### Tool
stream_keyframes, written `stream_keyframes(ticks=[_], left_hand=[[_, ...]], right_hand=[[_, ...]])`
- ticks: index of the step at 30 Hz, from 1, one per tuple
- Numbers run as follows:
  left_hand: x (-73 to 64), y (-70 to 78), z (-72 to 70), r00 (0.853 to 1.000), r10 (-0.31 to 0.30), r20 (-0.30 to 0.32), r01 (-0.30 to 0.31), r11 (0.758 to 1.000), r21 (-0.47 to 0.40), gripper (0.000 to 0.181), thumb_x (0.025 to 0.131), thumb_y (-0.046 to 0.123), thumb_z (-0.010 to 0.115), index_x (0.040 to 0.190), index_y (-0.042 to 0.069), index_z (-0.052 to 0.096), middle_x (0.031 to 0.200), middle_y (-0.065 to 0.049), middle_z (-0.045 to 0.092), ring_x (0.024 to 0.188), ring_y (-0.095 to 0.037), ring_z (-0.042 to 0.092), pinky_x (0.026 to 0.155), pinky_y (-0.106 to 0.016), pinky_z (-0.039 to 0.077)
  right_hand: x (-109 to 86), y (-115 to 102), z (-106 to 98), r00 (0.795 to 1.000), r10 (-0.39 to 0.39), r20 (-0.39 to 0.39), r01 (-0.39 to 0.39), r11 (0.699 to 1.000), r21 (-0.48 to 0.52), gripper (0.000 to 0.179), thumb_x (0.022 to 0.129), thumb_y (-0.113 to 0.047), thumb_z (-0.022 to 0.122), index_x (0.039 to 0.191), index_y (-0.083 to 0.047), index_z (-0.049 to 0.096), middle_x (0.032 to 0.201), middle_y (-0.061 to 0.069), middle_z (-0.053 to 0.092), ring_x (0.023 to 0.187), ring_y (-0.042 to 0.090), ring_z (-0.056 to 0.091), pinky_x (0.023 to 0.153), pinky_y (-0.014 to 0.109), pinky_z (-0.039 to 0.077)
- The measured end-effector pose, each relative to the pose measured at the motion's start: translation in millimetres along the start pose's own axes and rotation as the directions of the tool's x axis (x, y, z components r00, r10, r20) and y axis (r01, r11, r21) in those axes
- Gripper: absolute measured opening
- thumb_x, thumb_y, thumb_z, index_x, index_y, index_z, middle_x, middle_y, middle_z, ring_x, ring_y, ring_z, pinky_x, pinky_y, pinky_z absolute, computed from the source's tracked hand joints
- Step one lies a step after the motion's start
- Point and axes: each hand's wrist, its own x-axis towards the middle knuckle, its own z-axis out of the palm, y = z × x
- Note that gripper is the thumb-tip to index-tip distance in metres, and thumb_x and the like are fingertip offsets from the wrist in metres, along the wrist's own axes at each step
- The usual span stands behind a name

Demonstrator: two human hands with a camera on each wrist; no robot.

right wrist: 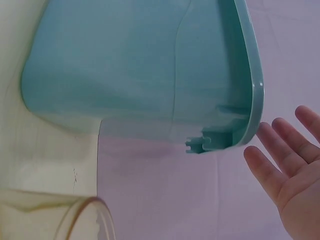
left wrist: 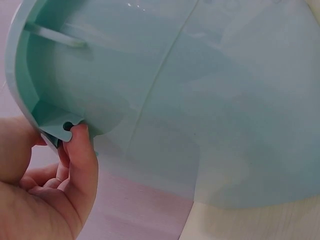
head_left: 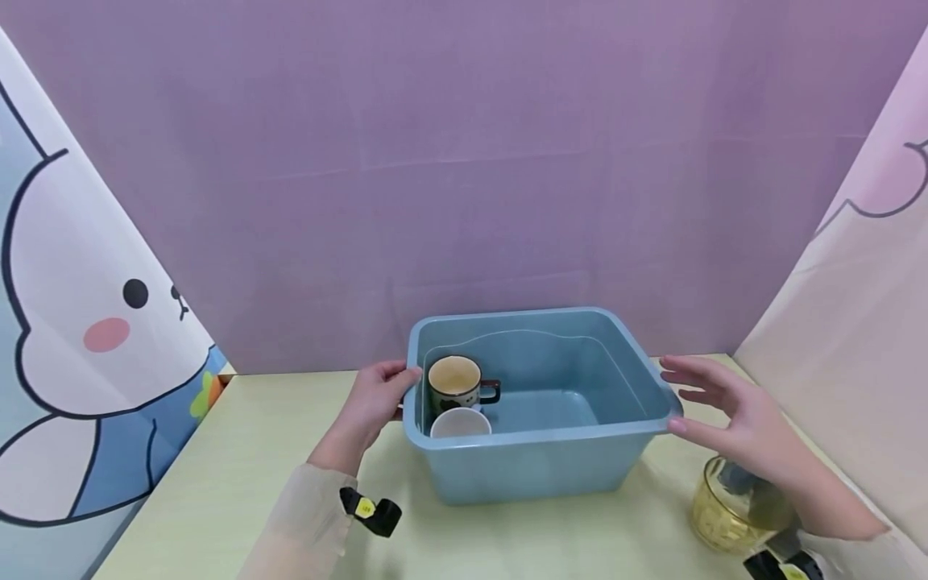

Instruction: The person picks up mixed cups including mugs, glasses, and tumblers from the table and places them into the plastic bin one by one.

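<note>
A blue plastic basin (head_left: 536, 471) stands on the table, its long side facing me. My left hand (head_left: 371, 407) grips its left rim, thumb on top; in the left wrist view the curled fingers (left wrist: 84, 155) hook under the rim's handle tab. At the other end, my right hand (head_left: 743, 415) is spread beside the right rim, thumb tip right at the corner. The right wrist view shows its fingers (right wrist: 285, 155) straight and apart near the rim. Inside the basin, at the left, are a patterned mug (head_left: 454, 387) with a dark handle and a white cup (head_left: 461, 422).
An amber glass (head_left: 725, 515) stands on the table (head_left: 290, 435) below my right forearm, partly hidden by it. A purple cloth (head_left: 478, 177) hangs behind the basin. Cloth panels flank both sides, the left one printed with a cartoon animal (head_left: 94, 322).
</note>
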Motion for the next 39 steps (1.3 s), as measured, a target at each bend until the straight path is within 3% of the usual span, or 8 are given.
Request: stream_keyframes(ticks=[9, 17, 39], left_hand=[[-0.1, 1.0, 0.0, 1.0, 0.01, 0.004, -0.01, 1.0, -0.02, 0.039, 0.095, 0.025, 0.054, 0.127, 0.003, 0.057, 0.109, -0.019, 0.064, 0.076, -0.018, 0.066, 0.068, -0.033, 0.058], [-1.0, -0.2, 0.8, 1.0, 0.02, 0.01, -0.02, 1.0, -0.02, 0.039, 0.095, 0.025, 0.054, 0.127, 0.001, 0.057, 0.109, -0.02, 0.063, 0.079, -0.02, 0.067, 0.068, -0.033, 0.058], [-0.1, -0.4, -0.1, 1.0, -0.006, 0.008, 0.006, 1.0, 0.003, 0.04, 0.096, 0.027, 0.053, 0.129, 0.004, 0.055, 0.112, -0.019, 0.062, 0.079, -0.017, 0.065, 0.071, -0.034, 0.058]], right_hand=[[-10.0, 1.9, -8.2, 0.999, 0.044, 0.002, -0.044, 0.998, -0.051, 0.067, 0.069, 0.014, 0.072, 0.131, 0.004, 0.047, 0.124, -0.016, 0.057, 0.111, -0.005, 0.057, 0.087, 0.007, 0.045], [-21.3, 4.3, -11.6, 0.997, 0.076, 0.007, -0.076, 0.997, -0.028, 0.069, 0.07, 0.015, 0.07, 0.134, 0.006, 0.044, 0.129, -0.016, 0.054, 0.114, -0.006, 0.054, 0.088, 0.006, 0.044], [-45.8, 17.8, -28.5, 0.986, 0.152, -0.073, -0.154, 0.988, -0.029, 0.072, 0.07, 0.02, 0.066, 0.136, 0.006, 0.042, 0.133, -0.016, 0.051, 0.115, -0.009, 0.053, 0.086, 0.004, 0.043]])
